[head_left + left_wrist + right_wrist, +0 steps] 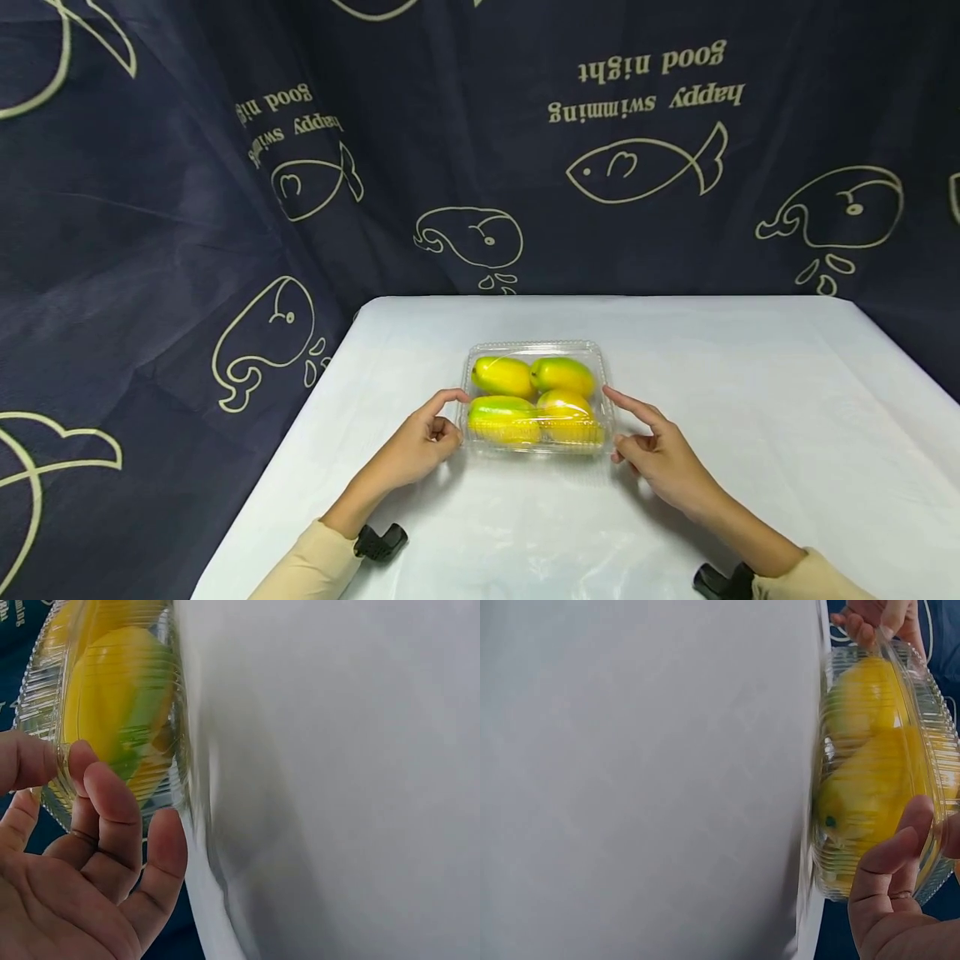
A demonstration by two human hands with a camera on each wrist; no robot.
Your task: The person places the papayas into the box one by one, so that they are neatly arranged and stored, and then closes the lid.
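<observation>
A clear plastic clamshell container [532,344] sits on the white table with its ribbed lid closed. Inside lie several yellow-green mangoes [502,377]. My left hand [418,447] pinches the container's rim near its front left corner, index finger stretched along the left side. On the opposite side, my right hand [666,463] pinches the rim near the front right corner, its index finger also reaching along the side. In the left wrist view, the thumb and curled fingers meet at the rim. The right wrist view cuts off part of the right thumb.
A white cloth covers the table [757,400], whose far edge lies behind the container. Dark blue curtains [465,150] with fish and whale drawings hang behind and at the left. Black wrist devices [381,543] are strapped on both arms.
</observation>
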